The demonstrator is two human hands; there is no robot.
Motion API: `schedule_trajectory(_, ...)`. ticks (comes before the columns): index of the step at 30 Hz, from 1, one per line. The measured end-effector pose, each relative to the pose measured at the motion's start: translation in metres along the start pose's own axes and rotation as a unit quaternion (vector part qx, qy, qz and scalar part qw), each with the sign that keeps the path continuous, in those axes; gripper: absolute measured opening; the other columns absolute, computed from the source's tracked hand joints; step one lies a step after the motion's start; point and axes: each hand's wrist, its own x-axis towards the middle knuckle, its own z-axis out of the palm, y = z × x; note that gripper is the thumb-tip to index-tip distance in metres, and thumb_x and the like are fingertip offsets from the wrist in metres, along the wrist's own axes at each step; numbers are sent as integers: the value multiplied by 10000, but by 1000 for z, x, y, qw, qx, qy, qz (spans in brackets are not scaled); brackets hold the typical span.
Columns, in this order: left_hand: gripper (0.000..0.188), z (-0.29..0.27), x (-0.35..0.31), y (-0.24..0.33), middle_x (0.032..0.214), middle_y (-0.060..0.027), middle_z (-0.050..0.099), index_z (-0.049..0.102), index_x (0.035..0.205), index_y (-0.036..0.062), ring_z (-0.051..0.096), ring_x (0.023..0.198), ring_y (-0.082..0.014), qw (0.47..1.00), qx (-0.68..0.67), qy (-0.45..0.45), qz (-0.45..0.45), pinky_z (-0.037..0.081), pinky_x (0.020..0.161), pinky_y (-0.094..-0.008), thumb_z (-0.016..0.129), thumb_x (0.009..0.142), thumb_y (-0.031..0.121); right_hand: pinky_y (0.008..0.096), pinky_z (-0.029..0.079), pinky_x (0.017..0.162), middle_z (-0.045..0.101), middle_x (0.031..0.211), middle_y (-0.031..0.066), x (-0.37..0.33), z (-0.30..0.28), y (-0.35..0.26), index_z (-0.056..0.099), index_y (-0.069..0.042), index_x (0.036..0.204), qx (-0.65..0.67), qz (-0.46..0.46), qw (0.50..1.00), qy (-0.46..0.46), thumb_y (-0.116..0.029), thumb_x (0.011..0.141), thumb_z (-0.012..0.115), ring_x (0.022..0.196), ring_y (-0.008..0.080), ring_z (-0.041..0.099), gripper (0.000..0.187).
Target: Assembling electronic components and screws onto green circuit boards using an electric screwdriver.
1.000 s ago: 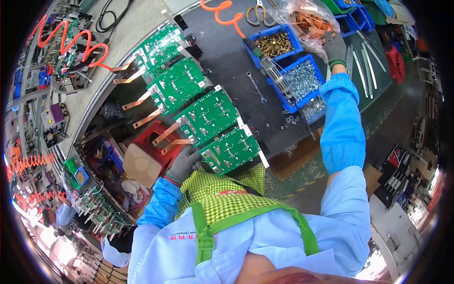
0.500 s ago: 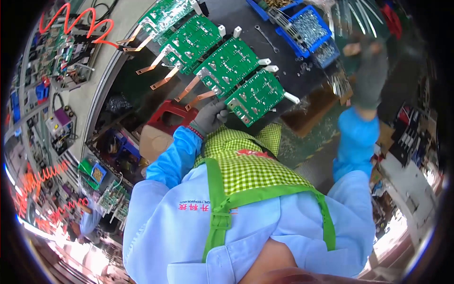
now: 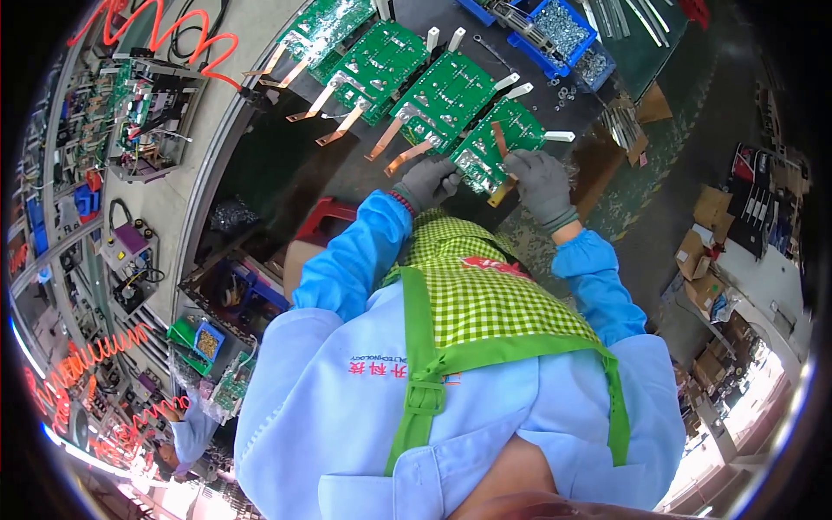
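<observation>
Four green circuit boards stand in a slanting row on the dark bench, so several in all; the nearest circuit board point(image 3: 522, 126) is between my hands. My gloved left hand point(image 3: 426, 184) is closed at its near left corner, fingertips against the edge. My gloved right hand point(image 3: 542, 186) pinches a bent copper strip point(image 3: 499, 139) over the same board; the fingers hide its middle. On the neighbouring circuit board point(image 3: 451, 94), two copper strips point(image 3: 386, 139) stick out toward me. White posts point(image 3: 559, 136) project from the boards' far sides.
Blue bins point(image 3: 559, 35) of small metal hardware stand at the far side, with loose washers point(image 3: 563, 93) and a wrench point(image 3: 496, 55) nearby. Metal bars point(image 3: 646, 19) lie at the far right. A red stool point(image 3: 325, 217) is below the bench, and a coiled red hose point(image 3: 160, 39) hangs left.
My right hand has come from the far right, near the bins, to the nearest board, where it now holds a copper strip. My left hand stays at the board's corner. The view has shifted slightly.
</observation>
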Motion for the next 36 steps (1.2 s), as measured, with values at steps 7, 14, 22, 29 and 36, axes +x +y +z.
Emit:
schedule_trajectory(7,167,12,-3,2,797,-42,532,531,954,14,532,687,-105,954,-264,115,-81,460,554,-183,460,941,164,328,475,521,611,705,81,-5,-27,-41,570,-84,1022,229,109,967,1,-176,870,564,559,231,587,177)
schedule_trajectory(14,179,10,-14,12,943,-118,608,557,964,-3,610,855,-215,968,-239,33,-74,545,719,-314,493,899,151,231,401,414,587,662,44,-15,22,-76,560,-35,931,623,374,660,-191,-366,918,513,495,83,517,334)
schedule_trajectory(22,166,14,-20,19,943,-85,557,570,972,14,567,856,-189,838,512,-46,181,476,720,-310,566,844,120,215,388,411,592,686,43,3,40,-101,564,-57,899,669,402,610,-134,-393,927,472,496,76,509,350)
schedule_trajectory(29,272,39,-18,37,856,-53,616,628,927,20,569,766,-122,976,170,123,-54,468,704,-284,608,843,278,216,375,419,582,719,44,9,67,-112,532,-68,934,700,433,555,-119,-325,942,434,530,86,503,275)
schedule_trajectory(36,281,42,-22,47,839,-42,623,644,927,21,570,742,-107,964,233,117,-59,466,680,-261,632,827,283,237,434,440,586,744,49,4,66,-112,524,-75,993,683,405,603,-75,-332,962,401,572,115,544,286)
